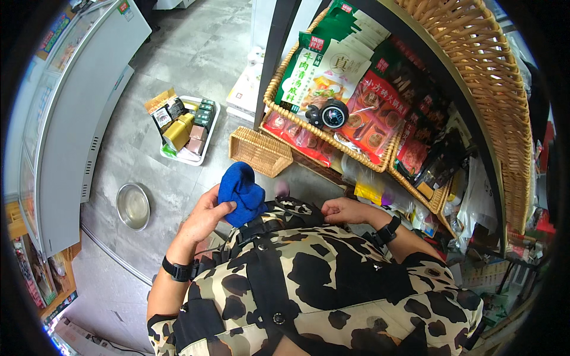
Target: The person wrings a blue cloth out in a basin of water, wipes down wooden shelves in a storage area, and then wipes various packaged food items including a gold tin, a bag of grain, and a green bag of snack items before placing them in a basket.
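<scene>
My left hand (205, 212) grips a bunched blue cloth (242, 196) in front of my body, thumb on its near side. My right hand (345, 211) is at the side of my patterned shirt (311, 262), with its fingers curled. Whether those fingers pinch anything is hidden. Just beyond the cloth, a small wicker basket (260, 151) is on the floor, tilted beneath the shelf. Farther off to the left, a white plastic tray (213, 133) holds a yellow tin (179, 132), several small boxes and packets. A steel bowl (133, 207) with some liquid in it stands on the floor.
A dark-framed shelf (485, 111) rises at my right. Its wicker basket (323, 135) holds food packets (329, 75) and a small round black device (334, 114). A large wicker basket (512, 147) is above. White boxes (242, 95) stand by the shelf; a freezer (84, 111) lines the left.
</scene>
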Action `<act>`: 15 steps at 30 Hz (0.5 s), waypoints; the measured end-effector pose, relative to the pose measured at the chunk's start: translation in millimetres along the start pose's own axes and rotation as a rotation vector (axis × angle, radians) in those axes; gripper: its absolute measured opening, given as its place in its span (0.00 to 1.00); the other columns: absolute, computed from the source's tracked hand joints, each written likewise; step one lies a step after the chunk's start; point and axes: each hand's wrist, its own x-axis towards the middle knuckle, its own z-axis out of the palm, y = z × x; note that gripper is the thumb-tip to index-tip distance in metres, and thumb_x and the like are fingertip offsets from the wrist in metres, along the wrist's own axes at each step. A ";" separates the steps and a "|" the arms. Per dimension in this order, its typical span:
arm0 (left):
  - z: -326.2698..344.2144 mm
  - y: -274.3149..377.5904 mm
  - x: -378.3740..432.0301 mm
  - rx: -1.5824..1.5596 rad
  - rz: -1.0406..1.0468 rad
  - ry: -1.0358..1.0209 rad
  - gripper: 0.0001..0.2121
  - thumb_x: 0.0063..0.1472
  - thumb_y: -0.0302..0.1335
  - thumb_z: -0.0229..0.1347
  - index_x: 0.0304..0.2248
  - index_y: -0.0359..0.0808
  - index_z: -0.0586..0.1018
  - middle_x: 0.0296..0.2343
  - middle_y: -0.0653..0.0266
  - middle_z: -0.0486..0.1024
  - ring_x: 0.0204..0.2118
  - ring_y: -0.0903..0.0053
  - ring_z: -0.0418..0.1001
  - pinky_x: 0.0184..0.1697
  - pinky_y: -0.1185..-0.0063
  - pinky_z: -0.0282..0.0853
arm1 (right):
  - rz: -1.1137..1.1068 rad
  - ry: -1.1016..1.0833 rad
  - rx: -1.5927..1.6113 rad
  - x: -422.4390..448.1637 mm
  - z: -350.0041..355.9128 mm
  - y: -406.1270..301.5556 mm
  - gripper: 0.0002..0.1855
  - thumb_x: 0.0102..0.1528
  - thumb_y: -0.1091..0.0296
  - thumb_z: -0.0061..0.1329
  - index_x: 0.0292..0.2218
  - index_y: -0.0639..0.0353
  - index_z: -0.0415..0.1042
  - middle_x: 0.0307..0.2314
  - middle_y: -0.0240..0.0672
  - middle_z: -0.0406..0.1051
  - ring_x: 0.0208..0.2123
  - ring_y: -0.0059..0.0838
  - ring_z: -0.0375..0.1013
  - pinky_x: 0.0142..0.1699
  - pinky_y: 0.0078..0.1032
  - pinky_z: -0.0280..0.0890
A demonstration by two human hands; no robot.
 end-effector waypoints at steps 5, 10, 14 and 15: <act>-0.6 -0.8 3.5 -0.003 -0.010 0.029 0.21 0.51 0.26 0.47 0.46 0.35 0.62 0.33 0.67 0.69 0.31 0.81 0.69 0.32 0.82 0.67 | -0.216 0.267 -0.035 16.9 1.2 17.4 0.05 0.46 0.72 0.45 0.25 0.61 0.63 0.17 0.24 0.62 0.21 0.12 0.59 0.26 0.15 0.56; -2.8 6.6 -0.7 -0.059 0.018 0.095 0.20 0.51 0.27 0.47 0.46 0.35 0.63 0.33 0.67 0.70 0.30 0.82 0.69 0.31 0.83 0.67 | -0.354 0.553 -0.296 76.9 -38.2 74.1 0.04 0.41 0.75 0.47 0.23 0.61 0.64 0.16 0.35 0.65 0.20 0.24 0.63 0.24 0.24 0.58; -16.9 3.1 -9.4 0.061 0.035 0.122 0.19 0.51 0.28 0.47 0.45 0.35 0.65 0.31 0.69 0.70 0.29 0.85 0.68 0.28 0.87 0.64 | -0.235 0.187 -0.167 68.1 -32.2 30.9 0.09 0.44 0.73 0.46 0.31 0.58 0.65 0.24 0.30 0.66 0.26 0.20 0.63 0.28 0.20 0.60; -17.9 -1.8 -9.8 0.038 0.056 0.151 0.19 0.51 0.29 0.47 0.44 0.35 0.65 0.30 0.70 0.70 0.28 0.85 0.67 0.27 0.87 0.64 | -0.224 0.144 -0.041 61.7 -33.1 20.6 0.12 0.45 0.72 0.46 0.35 0.57 0.65 0.27 0.29 0.65 0.28 0.19 0.63 0.30 0.18 0.60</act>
